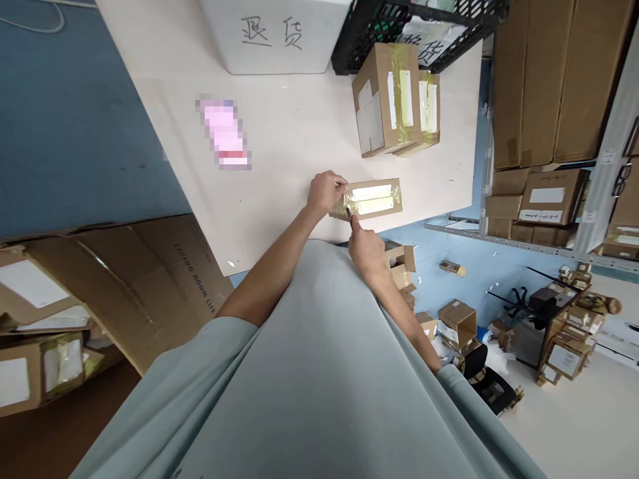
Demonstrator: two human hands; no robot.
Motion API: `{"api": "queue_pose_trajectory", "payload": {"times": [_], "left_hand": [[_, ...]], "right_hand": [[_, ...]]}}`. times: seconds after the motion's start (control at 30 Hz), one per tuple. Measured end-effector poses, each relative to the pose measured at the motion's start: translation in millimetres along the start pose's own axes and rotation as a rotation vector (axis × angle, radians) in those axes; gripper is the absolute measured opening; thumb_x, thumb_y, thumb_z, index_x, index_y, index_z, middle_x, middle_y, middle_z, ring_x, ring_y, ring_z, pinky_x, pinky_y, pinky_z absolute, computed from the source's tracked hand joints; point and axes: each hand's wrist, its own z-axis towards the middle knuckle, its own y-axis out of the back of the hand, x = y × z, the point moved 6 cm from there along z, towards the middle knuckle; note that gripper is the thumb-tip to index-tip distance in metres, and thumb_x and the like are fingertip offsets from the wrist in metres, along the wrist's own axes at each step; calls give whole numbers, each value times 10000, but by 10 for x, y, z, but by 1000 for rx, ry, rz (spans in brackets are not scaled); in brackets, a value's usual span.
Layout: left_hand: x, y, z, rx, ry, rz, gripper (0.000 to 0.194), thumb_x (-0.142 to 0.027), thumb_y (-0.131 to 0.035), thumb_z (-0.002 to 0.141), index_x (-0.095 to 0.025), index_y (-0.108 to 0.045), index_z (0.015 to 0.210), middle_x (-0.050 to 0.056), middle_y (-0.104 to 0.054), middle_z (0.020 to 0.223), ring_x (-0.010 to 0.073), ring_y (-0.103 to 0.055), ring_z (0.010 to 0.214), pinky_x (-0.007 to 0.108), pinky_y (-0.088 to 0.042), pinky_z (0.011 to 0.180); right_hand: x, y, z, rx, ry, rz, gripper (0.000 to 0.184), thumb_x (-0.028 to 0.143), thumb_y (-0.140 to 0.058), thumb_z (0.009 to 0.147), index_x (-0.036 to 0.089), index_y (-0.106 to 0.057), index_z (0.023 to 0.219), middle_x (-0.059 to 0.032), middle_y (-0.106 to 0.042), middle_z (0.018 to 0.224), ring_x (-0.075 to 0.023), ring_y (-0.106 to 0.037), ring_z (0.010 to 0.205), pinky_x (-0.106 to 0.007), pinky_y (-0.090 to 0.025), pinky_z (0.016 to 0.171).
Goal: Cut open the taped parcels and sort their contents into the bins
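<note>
A small, long cardboard box lies near the table's front edge, wrapped in clear yellowish tape with pale labels on top. My left hand is closed at its left end, thumb and fingers gripping the box there. My right hand is wrapped round a slim dark box cutter, mostly hidden by the fingers. The cutter's tip touches the taped left part of the box, just below my left fingertips.
Two taped cartons stand behind the small box. Further back are a white bin with handwriting and a black crate. A blurred pink item lies on the table at left. Shelves of boxes stand right.
</note>
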Motion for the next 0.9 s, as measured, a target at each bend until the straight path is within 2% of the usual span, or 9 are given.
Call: {"api": "queue_pose_trajectory", "payload": {"times": [0.13,0.23,0.37,0.43,0.53,0.63,0.77,0.83,0.9], "left_hand": [[-9,-33,-66,-36,-39,51,260,-238,-677,995,-275,-915,1091,77,-854,1196,284,-774,1046,454,-611,1035],[-28,-34,-127,-67,-47,109,297,-222,-631,1002,-259,-899,1126,90,-838,1183,289,-766,1059,455,-607,1028],[-141,-71,-250,-85,-68,202,387,-210,-539,1052,-284,-855,1263,81,-808,1285,285,-755,1107,456,-625,1013],[-257,-110,-312,-77,-110,310,393,-225,-520,1075,-292,-841,1293,92,-776,1396,314,-723,1258,468,-642,986],[-464,-229,-361,15,-205,505,376,-216,-593,1035,-215,-824,1332,150,-704,1541,382,-603,1473,512,-650,1001],[-613,-353,-354,136,-262,670,450,-132,-583,995,-126,-785,1397,210,-660,1592,419,-596,1457,558,-634,1035],[-723,-405,-319,194,-255,804,466,-93,-543,998,-101,-773,1403,252,-661,1551,444,-624,1374,596,-604,1045],[-761,-438,-321,251,-232,869,454,-107,-564,1001,-80,-767,1406,279,-675,1489,461,-625,1352,603,-597,1040],[-783,-486,-330,320,-157,942,468,-96,-550,1008,-42,-745,1429,307,-673,1448,466,-641,1317,585,-608,1001]], "right_hand": [[-222,86,-198,3,73,34,615,211,-401,1155,218,-465,1767,-208,-848,1229,-358,-812,1129,-418,-590,932],[-624,240,-162,-161,92,100,613,317,-351,1179,243,-446,1780,-183,-862,1168,-364,-810,1034,-407,-582,885],[-1475,256,361,-396,-135,153,677,303,-262,1169,119,-343,1815,-256,-818,1201,-367,-799,1030,-394,-577,866],[-1838,128,748,-388,-221,165,702,244,-301,1141,78,-293,1824,-297,-760,1305,-357,-793,1067,-394,-577,877],[-2164,-57,1232,-331,-220,186,706,173,-376,1103,14,-326,1789,-360,-649,1480,-370,-746,1246,-432,-569,990],[-2166,-61,1441,-392,57,232,604,179,-413,1109,25,-504,1686,-337,-564,1631,-368,-610,1470,-489,-519,1166],[-1893,-5,1354,-391,590,253,422,278,-555,1127,133,-699,1496,-213,-667,1550,-316,-589,1444,-457,-502,1225],[-1787,-14,1316,-358,693,173,470,246,-659,1070,124,-672,1524,-209,-656,1573,-339,-564,1440,-455,-518,1201],[-1706,-24,1332,-350,716,87,578,187,-695,1029,91,-602,1592,-229,-619,1624,-361,-534,1454,-457,-525,1179]]}}
